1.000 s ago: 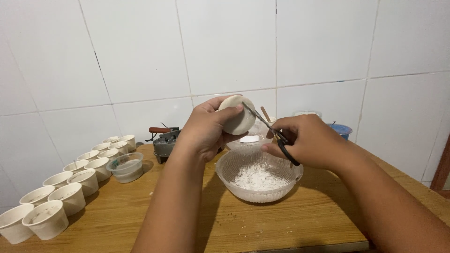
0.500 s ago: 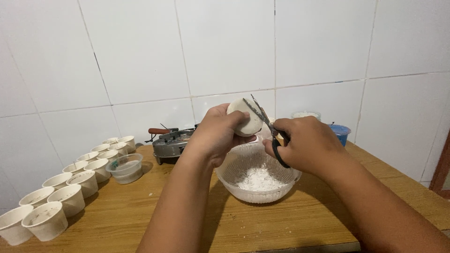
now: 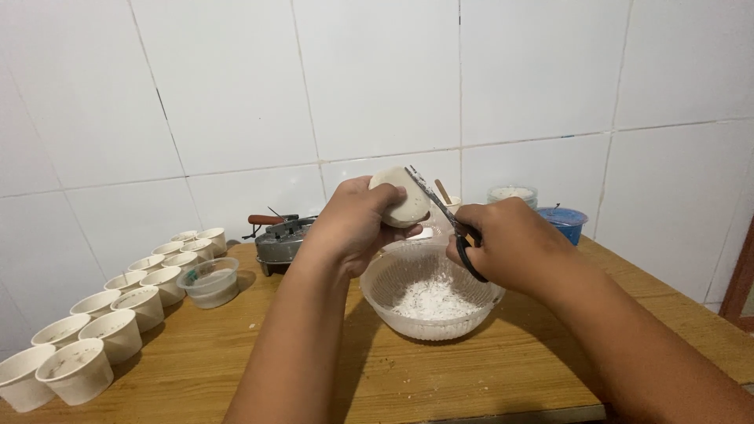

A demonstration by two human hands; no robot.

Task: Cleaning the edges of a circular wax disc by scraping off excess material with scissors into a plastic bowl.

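White bar of soap being scraped with scissors over a clear bowl.

Left hand has its grip closed around the pale oval bar, held tilted just above the bowl; right hand is closed on the black scissor handles, the blade laid against the bar's edge. White shavings already lie heaped in the bowl on the wooden worktop. The step in hand looks like the shaving itself, well begun but with most of the bar left. A further stroke would call for keeping the blade flat on the edge and the bar over the bowl. Two rows of small white cups stand to the left.
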